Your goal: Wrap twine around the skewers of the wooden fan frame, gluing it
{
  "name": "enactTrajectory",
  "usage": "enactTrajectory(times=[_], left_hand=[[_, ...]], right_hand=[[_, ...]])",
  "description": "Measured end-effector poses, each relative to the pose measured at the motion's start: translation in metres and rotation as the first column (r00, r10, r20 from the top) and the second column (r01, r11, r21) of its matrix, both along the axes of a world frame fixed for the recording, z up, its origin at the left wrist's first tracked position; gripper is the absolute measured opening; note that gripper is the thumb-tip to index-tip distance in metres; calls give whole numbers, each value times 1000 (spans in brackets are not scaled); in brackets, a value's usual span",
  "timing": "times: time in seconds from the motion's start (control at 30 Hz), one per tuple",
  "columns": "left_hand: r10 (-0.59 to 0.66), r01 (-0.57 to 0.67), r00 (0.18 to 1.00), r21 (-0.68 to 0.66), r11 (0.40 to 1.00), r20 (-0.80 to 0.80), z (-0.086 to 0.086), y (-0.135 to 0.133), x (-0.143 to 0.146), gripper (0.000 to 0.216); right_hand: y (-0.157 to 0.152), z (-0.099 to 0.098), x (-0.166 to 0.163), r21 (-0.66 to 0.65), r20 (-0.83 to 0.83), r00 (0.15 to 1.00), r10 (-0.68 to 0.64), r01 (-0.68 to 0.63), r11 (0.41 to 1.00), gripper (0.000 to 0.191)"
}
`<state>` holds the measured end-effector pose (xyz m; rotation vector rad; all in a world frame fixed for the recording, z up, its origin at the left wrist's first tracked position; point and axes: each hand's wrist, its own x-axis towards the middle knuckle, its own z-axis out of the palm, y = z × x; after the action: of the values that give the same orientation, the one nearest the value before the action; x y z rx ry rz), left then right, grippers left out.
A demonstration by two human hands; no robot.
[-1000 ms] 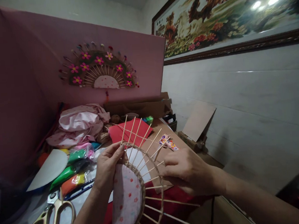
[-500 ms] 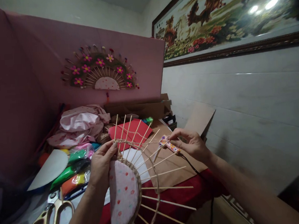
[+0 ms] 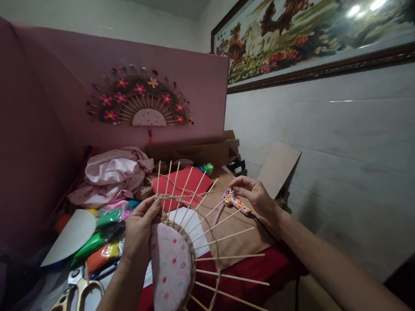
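- Fan (image 3: 173, 268) is right up front, held over the bench (image 3: 244, 279) with its red cloth: spotty half-round middle, straight edge facing left, thin sticks poking out up and right, a braided ring running across them.
- Left hand (image 3: 141, 228) is at the fan's top end, thumb and fingers pinched closed on the braid there.
- Gold-handled scissors (image 3: 70, 300) sit left of the fan, handles toward the near edge.
- Right hand (image 3: 256, 197) is up past the fan's right-side sticks, thumb and fingertips nearly together on a bit of twine (image 3: 213, 192) that stretches across from the left hand.
- Flowery glue gun (image 3: 238, 204) lies behind the fan's upper right sticks, just below the right hand, on brown paper (image 3: 252, 238).
- Bright bagged packs (image 3: 92, 246) and a pale half-circle (image 3: 70, 236) are left of the fan, further back than the scissors.
- Red sheet (image 3: 199, 177) is behind the fan's upper sticks.
- Crumpled pink fabric (image 3: 111, 170) is heaped back left of the fan.
- Way behind it, a flower-covered fan (image 3: 149, 117) is up on a pink panel (image 3: 202, 89).
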<state>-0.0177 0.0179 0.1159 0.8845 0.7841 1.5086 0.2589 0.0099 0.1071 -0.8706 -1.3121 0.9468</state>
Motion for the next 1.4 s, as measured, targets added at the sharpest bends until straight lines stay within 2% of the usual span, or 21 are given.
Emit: enactTrajectory(times=[0.1,0.3,0.4,0.57,0.67,0.77,0.9,1.03,1.13,1.23,1.33,1.4], left_hand=[[1,-1,1000,-9,1000,-4,-1,1,0,36],[54,-55,998,5,998,30,-3,4,0,34],[98,-99,995,12,995,35,-5,5,1,34],[95,-96,995,25,995,23,-4,2,3,34],[79,-80,996,36,996,38,-3,1,4,33],[92,-94,995,46,995,40,-3,0,4,32],[120,-121,993,54,991,22,-5,0,3,32],[162,-169,982,59,984,96,-7,2,1,26],[228,-239,960,55,969,161,-8,4,-1,23],[334,-350,917,41,936,217,-6,7,-1,21],[449,-473,850,26,880,277,-4,10,-2,18],[496,-528,811,21,849,309,-3,10,-3,18]], right_hand=[[4,-10,-3,-55,0,1000,24,-24,998,17],[1,-28,-8,-37,146,989,37,-32,999,13],[-9,-35,-15,-130,228,966,123,-95,987,13],[-26,-36,-28,-182,372,895,248,-192,964,14],[-30,-33,-33,-209,363,887,286,-222,953,18],[-30,-35,-35,-177,347,898,272,-222,959,20],[-29,-47,-40,-221,211,938,276,-229,948,18],[-29,-54,-42,-269,113,962,248,-210,940,15],[-30,-51,-32,-174,160,971,176,-148,973,22],[-38,-55,-17,-156,124,992,-36,55,986,25],[-63,-73,-6,-236,-95,950,-296,267,934,20],[-88,-89,-8,-294,-282,874,-395,313,903,11]])
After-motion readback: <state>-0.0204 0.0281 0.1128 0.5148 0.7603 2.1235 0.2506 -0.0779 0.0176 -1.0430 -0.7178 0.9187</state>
